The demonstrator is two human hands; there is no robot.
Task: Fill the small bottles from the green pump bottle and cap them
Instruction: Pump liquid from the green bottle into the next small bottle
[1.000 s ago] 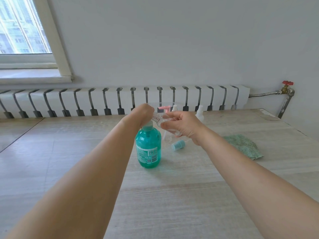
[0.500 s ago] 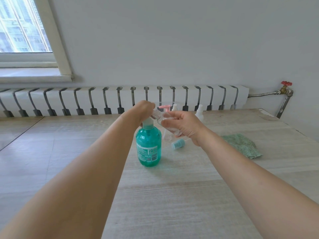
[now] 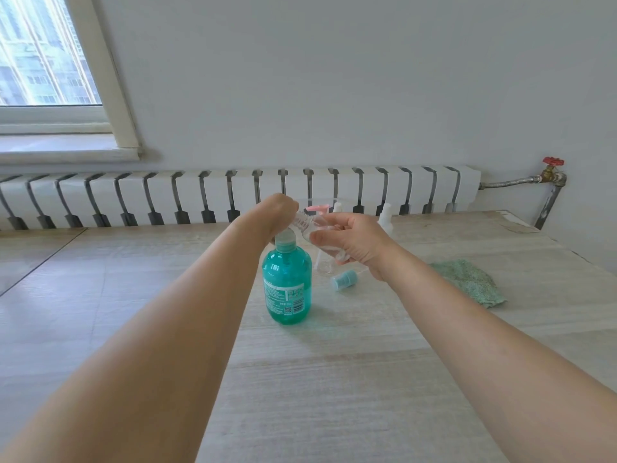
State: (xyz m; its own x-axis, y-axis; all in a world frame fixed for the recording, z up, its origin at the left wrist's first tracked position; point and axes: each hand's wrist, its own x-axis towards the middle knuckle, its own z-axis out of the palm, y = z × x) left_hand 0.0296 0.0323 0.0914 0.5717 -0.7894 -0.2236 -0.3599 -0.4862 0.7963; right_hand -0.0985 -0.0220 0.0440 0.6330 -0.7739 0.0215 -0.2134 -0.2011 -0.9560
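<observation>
since a moment ago my left hand (image 3: 278,208) has lifted a little on the pump head of the green pump bottle (image 3: 287,285), so more of the pale collar shows under it; my right hand (image 3: 347,240) and the bottle it holds look much as they did. my left hand sits curled over the top of the pump, and from behind i cannot tell how its fingers lie. my right hand pinches a small clear bottle (image 3: 312,228) between thumb and curled fingers, just to the right of my left hand. that small bottle lies tilted, its long axis running from my right palm up and left, its ribbed neck pointing at the pump spout under my left hand. the green bottle stands upright on the bench (image 3: 334,379), straight below my left hand. just below my right hand a blue cap (image 3: 344,281) lies on its side, and a green cloth (image 3: 470,285) lies well to the right of that hand. beyond both hands stand a pink-topped bottle (image 3: 319,208) and a white spray bottle (image 3: 385,217), near the bench's far edge. nearer to me than the hands, the bench is bare wood.
</observation>
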